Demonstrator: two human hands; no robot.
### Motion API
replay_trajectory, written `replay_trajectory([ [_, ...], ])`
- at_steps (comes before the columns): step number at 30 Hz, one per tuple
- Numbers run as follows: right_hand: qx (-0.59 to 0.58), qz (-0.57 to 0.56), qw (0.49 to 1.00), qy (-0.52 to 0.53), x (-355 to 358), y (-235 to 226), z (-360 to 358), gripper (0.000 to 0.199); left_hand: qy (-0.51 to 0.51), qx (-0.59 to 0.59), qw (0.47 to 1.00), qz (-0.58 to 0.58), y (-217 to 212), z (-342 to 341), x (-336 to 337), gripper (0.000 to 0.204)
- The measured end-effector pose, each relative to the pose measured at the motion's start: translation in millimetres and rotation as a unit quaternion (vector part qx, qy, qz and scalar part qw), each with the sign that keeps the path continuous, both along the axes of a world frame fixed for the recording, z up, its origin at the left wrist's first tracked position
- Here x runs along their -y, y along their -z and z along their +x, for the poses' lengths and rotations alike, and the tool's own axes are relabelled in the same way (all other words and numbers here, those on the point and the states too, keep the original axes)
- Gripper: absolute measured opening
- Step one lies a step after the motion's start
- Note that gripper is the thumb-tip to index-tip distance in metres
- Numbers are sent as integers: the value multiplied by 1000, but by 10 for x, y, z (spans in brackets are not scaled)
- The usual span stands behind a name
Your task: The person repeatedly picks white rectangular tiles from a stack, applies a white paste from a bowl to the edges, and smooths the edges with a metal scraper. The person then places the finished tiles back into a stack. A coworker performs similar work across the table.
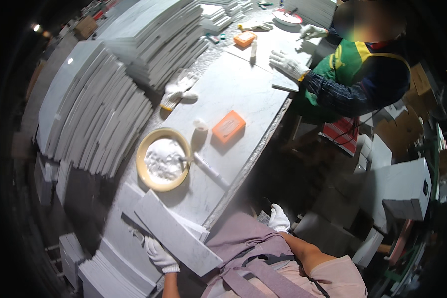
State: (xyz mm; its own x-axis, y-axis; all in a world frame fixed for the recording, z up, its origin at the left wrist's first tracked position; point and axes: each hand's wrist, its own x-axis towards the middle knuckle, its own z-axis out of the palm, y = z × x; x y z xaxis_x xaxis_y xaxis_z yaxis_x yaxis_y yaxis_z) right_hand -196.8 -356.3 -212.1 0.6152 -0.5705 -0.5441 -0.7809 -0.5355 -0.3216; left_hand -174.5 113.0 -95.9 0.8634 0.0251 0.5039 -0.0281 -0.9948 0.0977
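My left hand (160, 255), in a white knit glove, is down by the lower left end of the work surface. Its fingers look closed, and a small greyish piece shows at their tips, too unclear to name. Right beside it, a long white marble strip (176, 233) lies slanted over other slab pieces. My right hand (279, 218), also gloved, is beside my apron, off the table edge. Its fingers are curled; a thin dark piece and a pale greyish piece show beside them, but what it holds is unclear. A cream bowl (140, 171) of white paste (165, 160) stands beyond the strip.
On the marble surface (223, 94) lie an orange box (229, 126), a white tube (211, 170), a small white cup (200, 124) and spare gloves (179, 92). Stacked slabs (94, 109) line the left. A gloved co-worker (352, 74) works across; cartons (402, 188) stand right.
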Motion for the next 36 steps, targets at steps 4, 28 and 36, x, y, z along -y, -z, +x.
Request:
replay_trajectory([
  [4, 176, -5, 984, -6, -9, 336, -174, 38, -26, -18, 999, 37, -162, 14, 114, 23],
  [28, 301, 389, 869, 42, 287, -401, 265, 33, -188, -87, 570, -795, -684, -904, 1512, 91],
  [36, 275, 368, 878, -131, 218, -813, 457, 41, -98, -150, 537, -824, -725, -1307, 864, 17],
])
